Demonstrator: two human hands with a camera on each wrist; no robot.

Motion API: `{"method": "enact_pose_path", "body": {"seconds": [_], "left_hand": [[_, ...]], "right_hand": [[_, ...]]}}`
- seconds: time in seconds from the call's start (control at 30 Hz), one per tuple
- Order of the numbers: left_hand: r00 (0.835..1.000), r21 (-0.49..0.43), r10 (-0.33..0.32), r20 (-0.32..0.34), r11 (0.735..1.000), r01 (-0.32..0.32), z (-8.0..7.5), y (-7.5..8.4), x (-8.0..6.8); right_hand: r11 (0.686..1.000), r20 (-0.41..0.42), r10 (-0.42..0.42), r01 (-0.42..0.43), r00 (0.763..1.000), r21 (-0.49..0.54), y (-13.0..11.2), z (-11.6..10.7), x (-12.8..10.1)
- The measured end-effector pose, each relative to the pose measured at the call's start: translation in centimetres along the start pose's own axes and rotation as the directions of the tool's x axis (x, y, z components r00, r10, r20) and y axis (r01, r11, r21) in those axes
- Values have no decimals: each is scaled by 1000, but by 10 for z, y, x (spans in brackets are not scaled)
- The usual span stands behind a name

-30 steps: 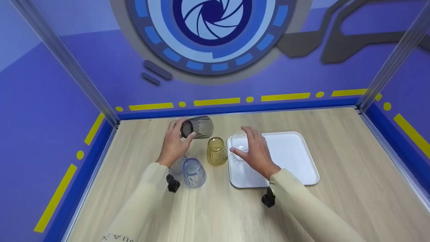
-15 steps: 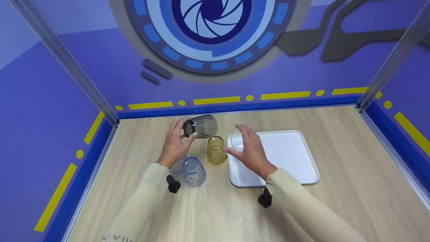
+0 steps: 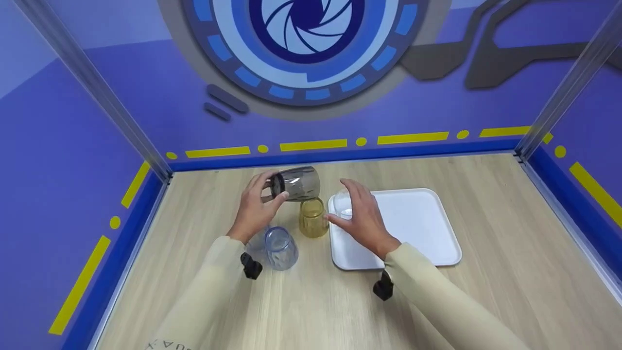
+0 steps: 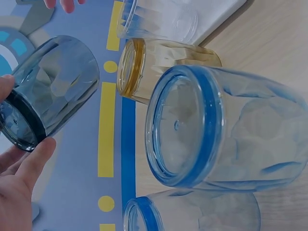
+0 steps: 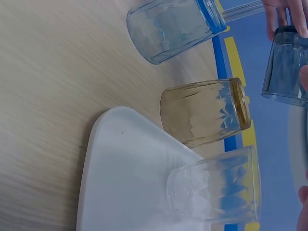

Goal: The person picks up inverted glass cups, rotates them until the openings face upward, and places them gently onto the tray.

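My left hand grips a dark grey glass round its base. The glass lies sideways in the air, its mouth toward the right, over the far side of an amber glass. That amber glass stands upside down beside the tray. On the tray's left part stands a clear glass, mouth up. My right hand is close over it, thumb and fingers spread; the right wrist view shows fingers apart from its rim. A blue-tinted glass stands upside down near my left wrist.
The white tray lies on the wooden table to the right. Another blue-tinted glass stands beside the first, mostly behind my left wrist in the head view. A patterned blue wall closes off the back.
My left hand has moved the grey glass a little to the right, toward the amber one. My right hand has shifted slightly left and away from me, then stayed there.
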State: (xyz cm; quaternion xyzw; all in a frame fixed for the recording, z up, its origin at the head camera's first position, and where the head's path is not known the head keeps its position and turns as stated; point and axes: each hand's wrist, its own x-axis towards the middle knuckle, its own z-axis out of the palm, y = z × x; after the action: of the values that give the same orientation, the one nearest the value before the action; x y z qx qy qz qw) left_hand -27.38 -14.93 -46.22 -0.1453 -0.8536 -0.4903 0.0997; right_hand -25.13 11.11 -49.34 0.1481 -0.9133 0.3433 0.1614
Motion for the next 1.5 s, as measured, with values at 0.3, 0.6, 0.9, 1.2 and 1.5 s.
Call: {"method": "enact_pose_path", "body": {"seconds": [0.3, 0.6, 0.9, 1.2, 1.5], "left_hand": [[999, -32, -23, 37, 999, 24, 0, 1, -2], [998, -55, -31, 61, 998, 34, 0, 0, -3], [992, -100, -51, 113, 993, 63, -1, 0, -5], [984, -166, -43, 175, 983, 72, -2, -1, -8], [960, -265, -68, 271, 954, 142, -4, 2, -7]], "right_hand": [[1000, 13, 15, -15, 1000, 6, -2, -2, 0], [998, 53, 12, -15, 999, 54, -4, -3, -1], [994, 43, -63, 59, 997, 88, -6, -4, -2], [989, 59, -85, 77, 995, 130, -7, -4, -4], [982, 99, -100, 83, 990, 171, -8, -4, -5]]}}
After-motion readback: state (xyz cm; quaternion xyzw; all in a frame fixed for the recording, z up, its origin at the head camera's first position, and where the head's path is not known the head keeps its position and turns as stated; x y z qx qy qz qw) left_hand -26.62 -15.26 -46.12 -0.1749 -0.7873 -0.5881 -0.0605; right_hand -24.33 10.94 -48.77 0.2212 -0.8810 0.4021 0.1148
